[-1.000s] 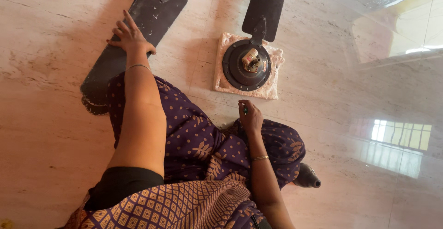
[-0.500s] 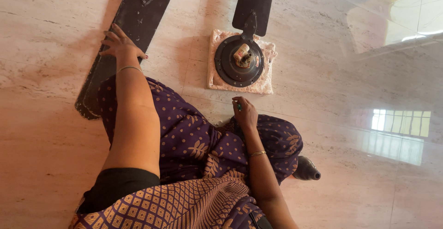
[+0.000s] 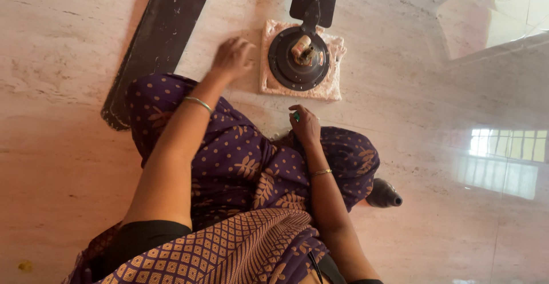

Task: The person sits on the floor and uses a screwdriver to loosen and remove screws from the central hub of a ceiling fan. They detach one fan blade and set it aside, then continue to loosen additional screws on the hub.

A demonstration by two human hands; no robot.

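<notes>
I see the dark round fan motor lying flat on a pale cloth pad, far centre, one blade attached. A loose dark blade lies far left.

Bright daylight; floor glare, perhaps motion-blurred.

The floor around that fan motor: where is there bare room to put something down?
Bare marble floor lies open right of the cloth pad, and left of the loose blade. It is crowded between blade and fan motor, where the left hand is.
</notes>
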